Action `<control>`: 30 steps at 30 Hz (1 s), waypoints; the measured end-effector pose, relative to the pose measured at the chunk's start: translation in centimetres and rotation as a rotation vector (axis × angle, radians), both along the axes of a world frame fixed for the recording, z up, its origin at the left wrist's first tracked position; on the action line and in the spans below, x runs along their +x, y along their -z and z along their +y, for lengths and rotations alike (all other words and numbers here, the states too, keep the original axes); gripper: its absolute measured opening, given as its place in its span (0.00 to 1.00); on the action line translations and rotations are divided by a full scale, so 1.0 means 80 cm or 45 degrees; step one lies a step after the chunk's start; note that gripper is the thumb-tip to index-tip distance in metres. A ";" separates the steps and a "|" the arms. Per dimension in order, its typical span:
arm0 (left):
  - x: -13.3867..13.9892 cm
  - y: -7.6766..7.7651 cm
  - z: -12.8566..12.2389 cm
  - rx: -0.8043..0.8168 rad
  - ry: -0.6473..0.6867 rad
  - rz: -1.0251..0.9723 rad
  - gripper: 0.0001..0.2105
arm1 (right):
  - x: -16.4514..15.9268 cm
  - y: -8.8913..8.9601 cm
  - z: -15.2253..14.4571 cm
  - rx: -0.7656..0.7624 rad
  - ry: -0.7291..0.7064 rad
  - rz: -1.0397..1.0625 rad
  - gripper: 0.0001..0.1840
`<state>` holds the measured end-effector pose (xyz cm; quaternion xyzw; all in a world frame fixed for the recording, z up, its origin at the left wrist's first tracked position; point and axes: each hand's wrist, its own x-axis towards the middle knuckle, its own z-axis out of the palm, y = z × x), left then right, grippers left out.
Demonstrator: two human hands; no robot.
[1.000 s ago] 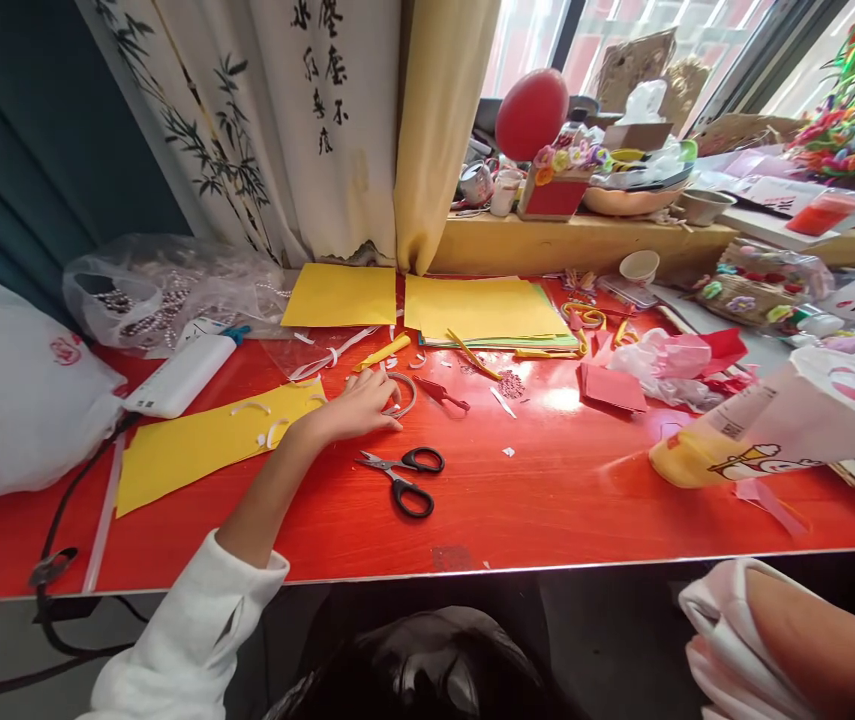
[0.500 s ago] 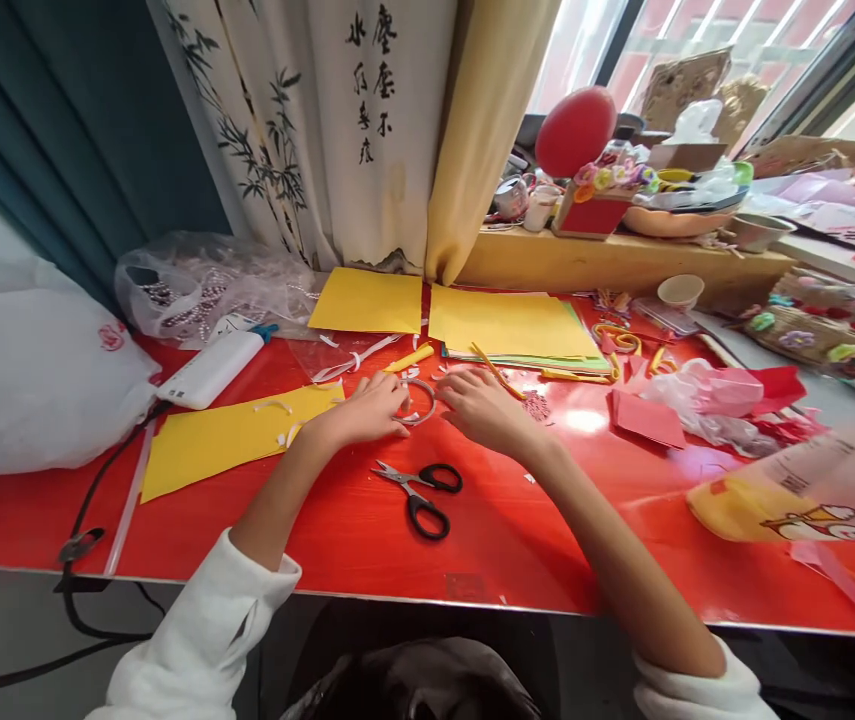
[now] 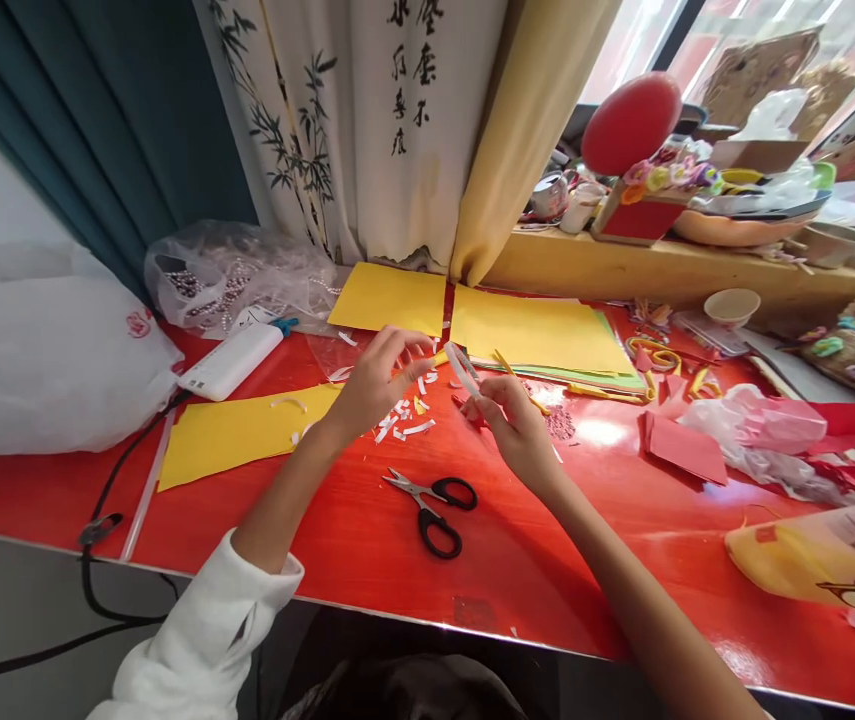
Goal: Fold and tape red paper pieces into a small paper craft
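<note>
The right hand (image 3: pixel 513 430) grasps a ring (image 3: pixel 463 374); the left hand's (image 3: pixel 380 382) hold is unclear. Scraps (image 3: pixel 419 427) between them are cut; sheets (image 3: pixel 539 330) beyond look whole.

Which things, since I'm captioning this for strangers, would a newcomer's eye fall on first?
The glossy red tabletop across the middle stands out most, with black-handled scissors lying nearer its front edge than the hands. At the centre, the right hand holds a pale ring beside the left hand, with white scraps between them. At upper right, a big red oval shows before the window.
</note>
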<state>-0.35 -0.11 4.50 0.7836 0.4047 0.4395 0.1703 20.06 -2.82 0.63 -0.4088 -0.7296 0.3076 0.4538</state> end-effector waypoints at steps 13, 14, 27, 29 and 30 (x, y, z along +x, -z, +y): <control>0.031 0.011 -0.028 0.297 0.144 -0.028 0.03 | -0.009 -0.018 -0.031 0.026 -0.075 0.052 0.14; 0.031 0.012 -0.029 0.296 0.134 -0.025 0.02 | -0.010 -0.020 -0.034 0.019 -0.068 0.054 0.14; 0.044 0.007 -0.044 0.147 0.046 0.035 0.04 | -0.005 -0.032 -0.036 -0.074 0.134 -0.120 0.10; 0.046 0.007 -0.043 0.110 0.035 0.012 0.05 | -0.004 -0.035 -0.036 -0.084 0.168 -0.131 0.10; 0.046 0.007 -0.042 0.097 0.032 -0.012 0.06 | -0.004 -0.037 -0.036 -0.061 0.197 -0.147 0.11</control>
